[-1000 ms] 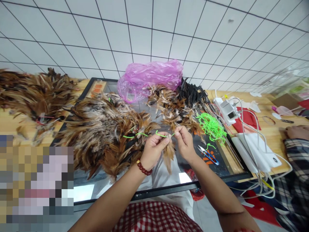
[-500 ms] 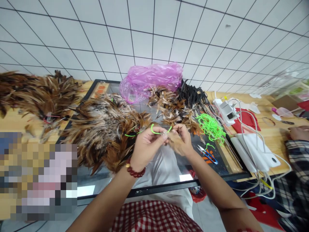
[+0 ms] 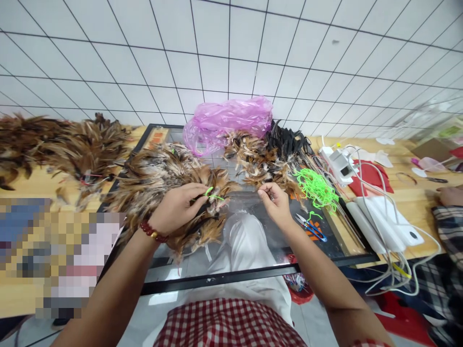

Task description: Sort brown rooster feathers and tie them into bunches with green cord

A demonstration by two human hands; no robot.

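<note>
My left hand (image 3: 179,205) is closed in a pinch over the large pile of brown feathers (image 3: 155,168). A short piece of bright green string (image 3: 216,196) sticks out from its fingertips. Whether a feather is tied in that string is hard to tell against the pile. My right hand (image 3: 277,205) hovers apart above the glass tabletop, thumb and fingers pressed together; anything between them is too small to make out. A tangle of green string (image 3: 318,187) and small blue-handled scissors (image 3: 311,228) lie to its right.
Behind my hands are a pink plastic bag (image 3: 231,118), a smaller heap of brown feathers (image 3: 253,156) and black feathers (image 3: 287,140). More feathers (image 3: 87,147) cover the left table. White chargers and cables (image 3: 342,164) run along the right, near another person's plaid sleeve (image 3: 448,224).
My hands have come apart. The left has moved left over the feather pile with the green string in its fingers; the right stays near its place, without the string.
</note>
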